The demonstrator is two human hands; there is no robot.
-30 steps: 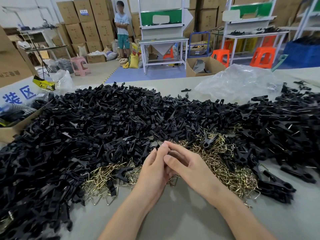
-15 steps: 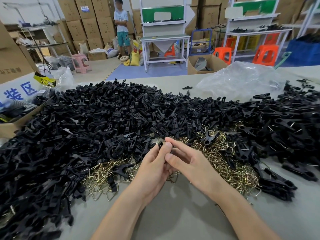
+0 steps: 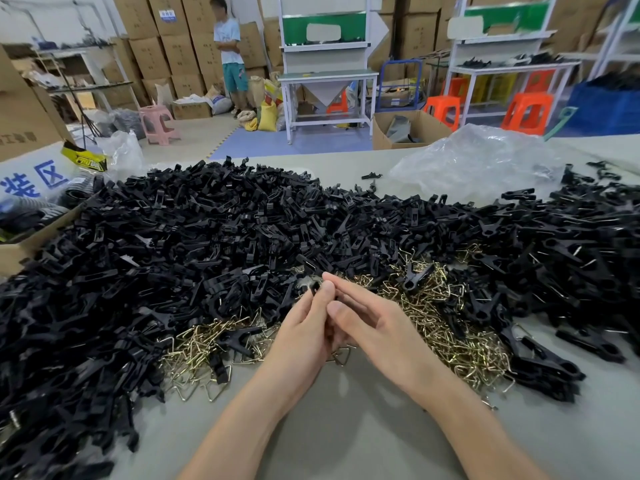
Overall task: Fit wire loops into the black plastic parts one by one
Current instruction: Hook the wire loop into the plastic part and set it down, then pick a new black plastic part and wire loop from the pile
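I see matte black plastic parts (image 3: 173, 254) heaped left on the grey counter (image 3: 346, 438). My left hand (image 3: 304, 334) pinches one small black part (image 3: 315, 287) at its fingertips. My right hand (image 3: 381, 330) curls against it, and I cannot tell its grip. Thin, brassy wire loops (image 3: 450, 323) lie tangled to the right.

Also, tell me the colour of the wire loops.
The wire loops are brassy gold; head view.

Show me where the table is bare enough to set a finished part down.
Bare table lies at the near edge, between and beside both forearms, bordered ahead by the wire loops. A thin strip runs behind the black parts pile, left of the plastic bag. Crowded everywhere between; the left hand and right hand hold a black part over the loops.
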